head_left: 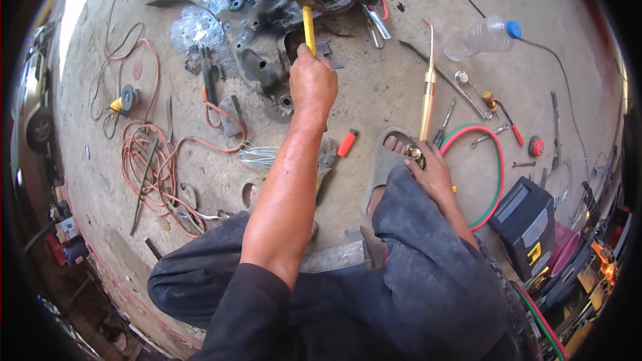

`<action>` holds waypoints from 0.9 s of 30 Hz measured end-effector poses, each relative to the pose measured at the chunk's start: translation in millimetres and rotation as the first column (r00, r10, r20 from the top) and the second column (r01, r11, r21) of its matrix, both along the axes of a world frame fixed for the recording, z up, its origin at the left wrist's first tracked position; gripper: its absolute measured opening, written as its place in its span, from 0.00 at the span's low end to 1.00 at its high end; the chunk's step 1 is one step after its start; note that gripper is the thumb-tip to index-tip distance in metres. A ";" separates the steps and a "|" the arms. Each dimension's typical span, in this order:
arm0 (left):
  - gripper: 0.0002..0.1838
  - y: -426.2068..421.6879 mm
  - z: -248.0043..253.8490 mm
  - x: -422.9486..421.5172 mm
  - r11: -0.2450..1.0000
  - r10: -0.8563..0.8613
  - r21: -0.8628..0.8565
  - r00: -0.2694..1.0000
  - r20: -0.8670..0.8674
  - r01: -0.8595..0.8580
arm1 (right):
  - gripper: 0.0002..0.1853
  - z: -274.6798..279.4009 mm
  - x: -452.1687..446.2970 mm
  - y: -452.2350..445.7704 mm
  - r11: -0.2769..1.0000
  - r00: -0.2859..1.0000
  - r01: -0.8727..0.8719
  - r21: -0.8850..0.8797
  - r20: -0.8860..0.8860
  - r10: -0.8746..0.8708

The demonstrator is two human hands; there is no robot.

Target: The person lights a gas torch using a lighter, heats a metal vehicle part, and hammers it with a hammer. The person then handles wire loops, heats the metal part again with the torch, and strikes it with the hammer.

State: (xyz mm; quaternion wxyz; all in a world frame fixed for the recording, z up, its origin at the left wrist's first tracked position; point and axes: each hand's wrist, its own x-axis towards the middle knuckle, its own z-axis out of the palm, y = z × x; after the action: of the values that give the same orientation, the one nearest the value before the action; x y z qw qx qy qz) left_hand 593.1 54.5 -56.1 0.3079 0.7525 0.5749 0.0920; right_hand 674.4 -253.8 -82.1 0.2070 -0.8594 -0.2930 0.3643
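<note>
My left hand (313, 85) is closed round the yellow handle of a hammer (308, 25), arm stretched forward. The hammer's head is over a dark metal vehicle subframe (261, 37); whether it touches is unclear. Bright bluish-grey patches mark the subframe and the floor beside it. Near my right foot, my right hand (431, 172) grips the valve end of a brass gas torch (428, 103), its thin bent tip pointing away from me. No flame shows at the tip. Red and green hoses (500, 160) curve round beside that hand.
An orange cable (144, 167), an angle grinder (124, 101) and an electrode holder (208, 77) lie left. A red lighter (348, 142) is between my feet. Right are a plastic bottle (478, 39), screwdrivers, wrenches and a black toolbox (526, 227). Pliers (376, 25) lie beside the subframe.
</note>
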 end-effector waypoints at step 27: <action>0.20 16.2 0.6 -15.7 0.997 -0.057 0.063 0.994 0.094 0.051 | 0.28 37.8 0.4 30.0 0.995 0.985 0.045 0.088 0.164 -0.059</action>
State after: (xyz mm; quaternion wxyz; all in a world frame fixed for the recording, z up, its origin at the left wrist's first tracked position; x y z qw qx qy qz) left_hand 577.4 70.7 -55.5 0.3147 0.7714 0.5359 0.1368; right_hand 674.8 -223.8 -44.2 0.2271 -0.8847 -0.3018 0.2731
